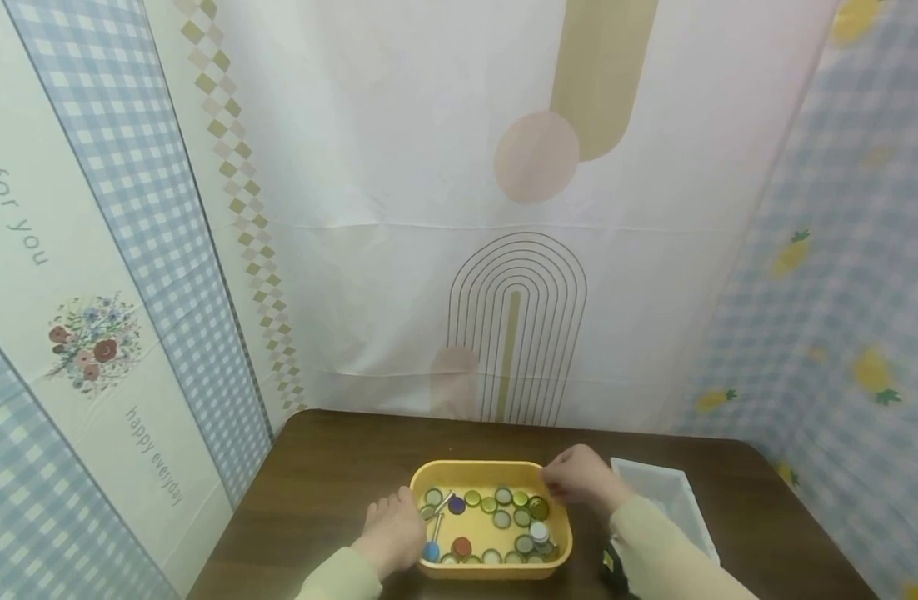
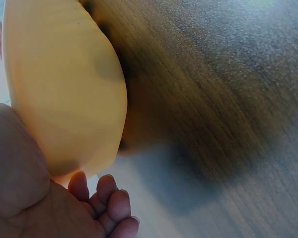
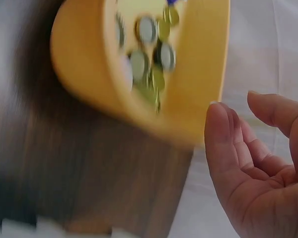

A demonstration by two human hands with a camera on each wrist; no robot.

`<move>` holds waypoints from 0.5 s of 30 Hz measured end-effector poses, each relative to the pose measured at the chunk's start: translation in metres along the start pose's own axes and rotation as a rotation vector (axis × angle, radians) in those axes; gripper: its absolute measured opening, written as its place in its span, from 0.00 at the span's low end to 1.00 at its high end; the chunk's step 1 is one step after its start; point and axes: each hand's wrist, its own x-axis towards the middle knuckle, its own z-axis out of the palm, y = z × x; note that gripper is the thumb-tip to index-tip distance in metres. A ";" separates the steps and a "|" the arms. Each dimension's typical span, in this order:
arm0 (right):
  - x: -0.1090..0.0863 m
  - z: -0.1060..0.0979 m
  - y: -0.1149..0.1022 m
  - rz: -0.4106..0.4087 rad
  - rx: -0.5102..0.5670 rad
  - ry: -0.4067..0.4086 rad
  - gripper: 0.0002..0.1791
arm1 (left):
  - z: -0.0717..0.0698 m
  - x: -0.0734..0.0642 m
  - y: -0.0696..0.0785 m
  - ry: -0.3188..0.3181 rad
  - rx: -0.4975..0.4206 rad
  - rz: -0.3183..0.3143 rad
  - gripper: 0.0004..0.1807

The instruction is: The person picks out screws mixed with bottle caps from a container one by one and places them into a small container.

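Note:
A yellow plastic tub (image 1: 496, 572) stands on the table, holding several bottle caps (image 1: 501, 519) in silver, yellow-green, red, blue and purple. Two thin silvery sticks (image 1: 438, 527) lie at its left end; their kind is unclear. My left hand (image 1: 394, 533) grips the tub's left end, its curled fingers (image 2: 119, 206) outside the wall; the thumb's tip is hidden in the left wrist view. At the far right corner is my right hand (image 1: 579, 477). In the right wrist view, its index finger (image 3: 219, 129) lies near the rim, with the thumb apart and nothing held.
Right of the tub, partly behind the right sleeve (image 1: 665, 542), sits a white rectangular container (image 1: 680, 500). A small black object with a yellow mark (image 1: 611, 562) lies by that forearm. The brown wooden table (image 1: 339, 458) meets a hanging patterned cloth (image 1: 384, 317) at the back.

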 end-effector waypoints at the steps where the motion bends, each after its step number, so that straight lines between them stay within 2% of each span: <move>1: 0.001 0.007 -0.003 -0.001 0.007 -0.036 0.10 | 0.000 0.000 0.000 -0.002 0.001 -0.001 0.11; 7: -0.002 0.051 -0.025 -0.019 -0.004 -0.223 0.23 | -0.001 -0.001 -0.001 0.012 0.008 0.006 0.10; 10: -0.003 0.073 -0.034 -0.023 -0.045 -0.241 0.26 | -0.001 -0.002 -0.001 0.020 0.008 0.013 0.11; 15: -0.003 0.108 -0.041 -0.037 -0.145 -0.196 0.23 | -0.001 -0.003 -0.001 0.032 0.018 0.025 0.10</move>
